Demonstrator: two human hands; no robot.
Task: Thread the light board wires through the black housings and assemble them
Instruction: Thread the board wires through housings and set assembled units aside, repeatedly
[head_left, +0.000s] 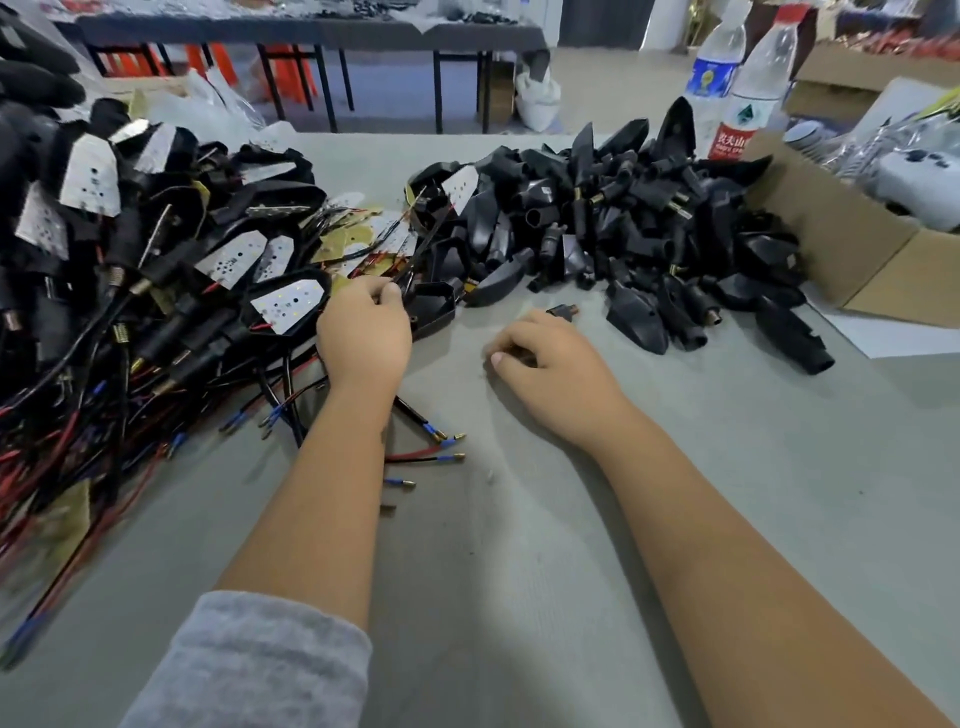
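My left hand (363, 327) reaches into the middle of the table and pinches the thin dark wires (415, 254) of a light board among loose yellow-backed light boards (358, 239). An empty black housing (434, 306) lies just right of that hand. My right hand (545, 353) rests on the table with its fingers curled round a small black stem piece (563, 312), whose end shows past the knuckles. Finished housings with white LED boards (288, 304) and trailing red and black wires are heaped on the left. A pile of empty black housings (623, 223) lies at centre right.
A cardboard box (841, 244) with bagged parts stands at the right edge of the grey table (519, 519). Two plastic water bottles (748, 98) stand behind the housing pile. Wire ends with blue sleeves and brass tips (436, 447) lie near my left forearm.
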